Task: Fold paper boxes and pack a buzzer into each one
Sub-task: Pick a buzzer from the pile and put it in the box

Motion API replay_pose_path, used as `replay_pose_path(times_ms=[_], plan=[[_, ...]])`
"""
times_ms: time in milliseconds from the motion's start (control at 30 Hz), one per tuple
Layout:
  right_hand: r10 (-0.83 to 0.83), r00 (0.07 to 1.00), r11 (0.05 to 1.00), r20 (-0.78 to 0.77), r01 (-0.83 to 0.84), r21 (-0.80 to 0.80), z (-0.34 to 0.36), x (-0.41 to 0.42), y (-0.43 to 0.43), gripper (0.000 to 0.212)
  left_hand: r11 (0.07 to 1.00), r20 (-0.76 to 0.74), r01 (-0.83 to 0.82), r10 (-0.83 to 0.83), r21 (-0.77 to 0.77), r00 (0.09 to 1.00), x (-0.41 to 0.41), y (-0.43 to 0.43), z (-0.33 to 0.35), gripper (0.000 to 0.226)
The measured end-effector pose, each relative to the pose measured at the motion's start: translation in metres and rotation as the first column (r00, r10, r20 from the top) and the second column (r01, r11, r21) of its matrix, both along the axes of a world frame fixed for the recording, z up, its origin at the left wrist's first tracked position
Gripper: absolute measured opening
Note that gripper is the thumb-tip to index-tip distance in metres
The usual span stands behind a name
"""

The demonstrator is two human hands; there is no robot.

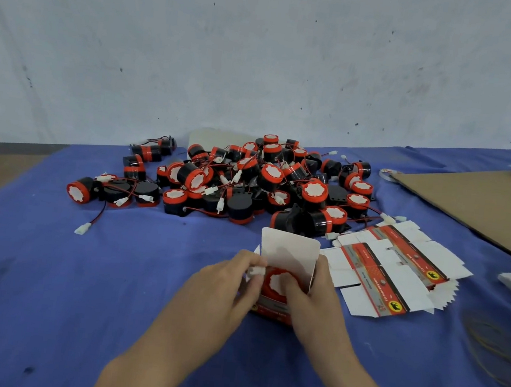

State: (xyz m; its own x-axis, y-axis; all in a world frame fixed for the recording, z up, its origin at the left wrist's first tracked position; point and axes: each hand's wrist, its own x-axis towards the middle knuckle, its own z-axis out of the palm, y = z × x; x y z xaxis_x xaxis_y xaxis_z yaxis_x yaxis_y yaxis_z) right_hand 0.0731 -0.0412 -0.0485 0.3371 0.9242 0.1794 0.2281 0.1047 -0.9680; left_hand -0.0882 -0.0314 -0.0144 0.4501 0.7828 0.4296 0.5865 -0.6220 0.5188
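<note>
Buzzer (276, 282) between left hand (224, 283), right hand (315, 297)

Only the arms of the person showed. The left hand (222, 280) and the right hand (316, 292) were bare, and so were the left forearm (159, 351) and the right forearm (351, 379), uncovered along the whole length in view, down to where the lower border cut them off. Both forearms were slim and smooth, widening gradually from narrow wrists. The fingers (251, 258) were slender; blur softened them, so nails and finer detail could not be made out.
</note>
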Motion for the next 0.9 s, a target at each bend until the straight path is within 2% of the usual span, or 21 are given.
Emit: replay_pose_path(times_ms=[133,200,267,333,400,467,533,600,800,900], plan=[[0.001,0.999,1.0,0.034,-0.001,-0.014,0.0,-0.001,-0.001,0.025,0.998,0.295,-0.049,0.054,-0.026,0.954,0.014,-0.005,0.01,0.012],[0.006,1.0,1.0,0.029,-0.006,0.001,0.0,-0.001,-0.003,0.025,0.996,0.352,0.004,0.028,-0.09,0.936,0.022,-0.007,0.015,0.02],[0.01,1.0,1.0,0.014,-0.01,0.007,0.0,0.0,-0.005,0.025,0.995,0.255,-0.027,0.05,-0.091,0.966,0.024,-0.006,0.015,0.019],[0.018,1.0,1.0,0.008,-0.018,-0.006,0.001,0.001,-0.006,0.025,0.986,-0.022,-0.155,0.156,0.064,0.987,0.022,-0.001,0.012,0.014],[0.022,1.0,1.0,0.01,-0.021,-0.01,0.0,0.001,-0.007,0.022,0.953,-0.217,-0.202,0.252,0.227,0.943,0.022,0.001,0.009,0.018],[0.004,1.0,1.0,-0.005,-0.004,-0.004,-0.001,0.0,-0.007,0.013,0.952,-0.321,-0.197,0.266,0.233,0.909,0.027,-0.002,0.008,0.025],[-0.024,1.0,1.0,-0.015,0.024,-0.001,-0.001,-0.002,-0.007,0.008,0.959,-0.375,-0.188,0.258,0.214,0.89,0.032,-0.005,0.007,0.033],[-0.041,0.998,0.999,-0.038,0.041,0.005,-0.001,-0.004,-0.007,0.014,0.956,-0.39,-0.208,0.276,0.207,0.879,0.033,-0.005,0.008,0.038],[-0.057,0.998,0.998,-0.025,0.058,0.013,0.001,-0.01,-0.009,0.028,0.938,-0.49,-0.271,0.345,0.217,0.8,0.039,-0.01,0.013,0.032],[-0.059,0.998,0.998,-0.031,0.059,0.003,0.002,-0.009,-0.009,0.03,0.938,-0.535,-0.23,0.338,0.26,0.774,0.036,-0.009,0.014,0.03]])
